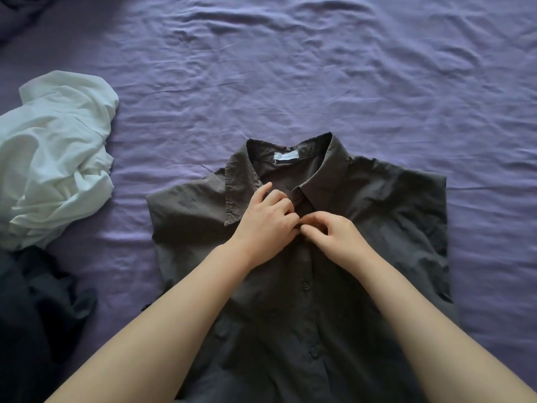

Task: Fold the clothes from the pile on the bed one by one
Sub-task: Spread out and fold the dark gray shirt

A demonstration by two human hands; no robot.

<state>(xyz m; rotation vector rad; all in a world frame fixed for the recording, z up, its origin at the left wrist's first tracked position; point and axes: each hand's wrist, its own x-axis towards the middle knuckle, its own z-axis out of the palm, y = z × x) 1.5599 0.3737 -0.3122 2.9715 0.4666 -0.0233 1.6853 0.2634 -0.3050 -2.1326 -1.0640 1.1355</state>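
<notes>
A dark grey collared shirt [386, 228] lies flat and face up on the purple bed sheet [290, 68], collar pointing away from me, with a white label inside the neck. Its sleeves are tucked out of sight. My left hand [268, 219] and my right hand [334, 235] meet at the button placket just below the collar. Both pinch the fabric there with curled fingers, at the upper button. Further buttons run down the front toward me.
A crumpled white garment [55, 158] lies at the left, and a dark navy garment [37, 309] is bunched below it at the lower left. Wrinkled purple sheet stretches beyond and to the right of the shirt.
</notes>
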